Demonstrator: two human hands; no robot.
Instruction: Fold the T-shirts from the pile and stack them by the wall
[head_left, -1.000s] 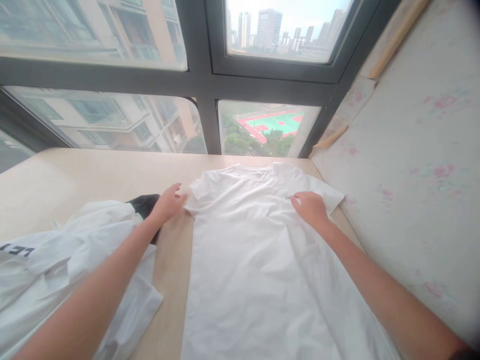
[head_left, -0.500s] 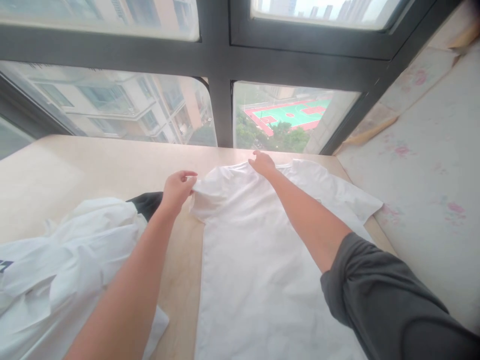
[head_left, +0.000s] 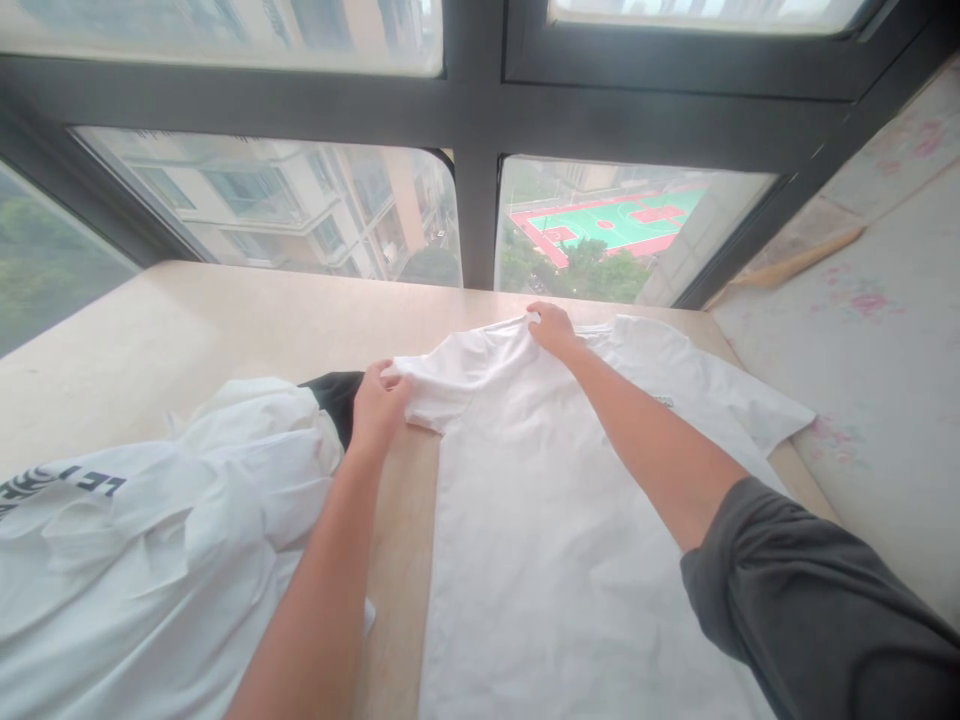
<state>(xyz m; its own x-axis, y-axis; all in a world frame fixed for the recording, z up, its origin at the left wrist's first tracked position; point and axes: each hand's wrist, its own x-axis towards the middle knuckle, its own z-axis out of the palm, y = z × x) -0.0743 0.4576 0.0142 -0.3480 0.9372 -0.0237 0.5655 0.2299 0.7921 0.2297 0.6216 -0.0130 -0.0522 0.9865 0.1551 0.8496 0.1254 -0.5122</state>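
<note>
A white T-shirt (head_left: pixel 525 520) lies spread out on the pale sill, its collar toward the window and its lower end running out of view. My left hand (head_left: pixel 381 402) is closed on the edge of the shirt's left sleeve. With thumb and fingers, my right hand (head_left: pixel 553 328) pinches the cloth at the shoulder beside the collar. Between the two hands the sleeve and shoulder cloth is drawn fairly straight. A small dark print shows on the chest, partly behind my right forearm.
On the left lies a crumpled heap of white clothes (head_left: pixel 187 530) with dark lettering, and a black cloth (head_left: pixel 335 396) sticks out behind it. The stone sill (head_left: pixel 247 325) ends at a dark window frame (head_left: pixel 478 200). A flowered wall (head_left: pixel 885 400) bounds the right side.
The view has swung left, so everything sits further right. My right hand has closed on the shoulder cloth and lifted it slightly; the shoulder edge looks straighter. My left hand stays at the sleeve.
</note>
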